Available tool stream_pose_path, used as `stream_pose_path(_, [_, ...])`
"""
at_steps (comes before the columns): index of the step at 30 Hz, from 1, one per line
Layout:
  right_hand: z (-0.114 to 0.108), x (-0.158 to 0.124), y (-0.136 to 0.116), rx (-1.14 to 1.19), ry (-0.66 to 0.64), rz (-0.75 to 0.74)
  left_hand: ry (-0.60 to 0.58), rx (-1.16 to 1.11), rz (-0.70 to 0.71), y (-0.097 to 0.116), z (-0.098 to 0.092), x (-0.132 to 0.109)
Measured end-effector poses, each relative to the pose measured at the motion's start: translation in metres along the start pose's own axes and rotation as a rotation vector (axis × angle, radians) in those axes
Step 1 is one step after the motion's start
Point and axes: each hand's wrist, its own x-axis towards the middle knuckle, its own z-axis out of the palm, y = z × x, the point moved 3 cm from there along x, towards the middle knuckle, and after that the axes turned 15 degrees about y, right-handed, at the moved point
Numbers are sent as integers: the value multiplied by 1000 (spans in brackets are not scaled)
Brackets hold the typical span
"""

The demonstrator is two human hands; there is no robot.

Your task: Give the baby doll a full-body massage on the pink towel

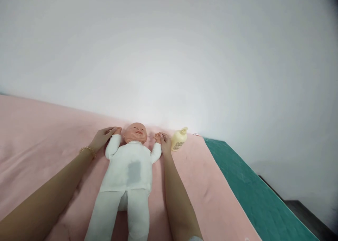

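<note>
A baby doll (128, 174) in white clothes lies on its back on a pink blanket (39, 146), head toward the wall, both arms raised beside its head. A grey damp-looking patch marks its chest. My left hand (101, 137), with a gold bracelet on the wrist, is closed around the doll's hand on the left side. My right hand (165, 143) is closed around the doll's other hand on the right side.
A cream lotion bottle (179, 139) with a pump top lies on the blanket just right of my right hand. A green mattress edge (253, 195) runs along the right. A white wall (169, 50) stands right behind the doll's head.
</note>
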Motion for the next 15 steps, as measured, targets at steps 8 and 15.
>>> stream_pose_path(8, [-28,-53,-81,-43,-69,-286,260,-59,222,42,-30,-36])
stream_pose_path(15, [-73,-126,-97,-153,-10,-269,456,122,258,71,-64,-122])
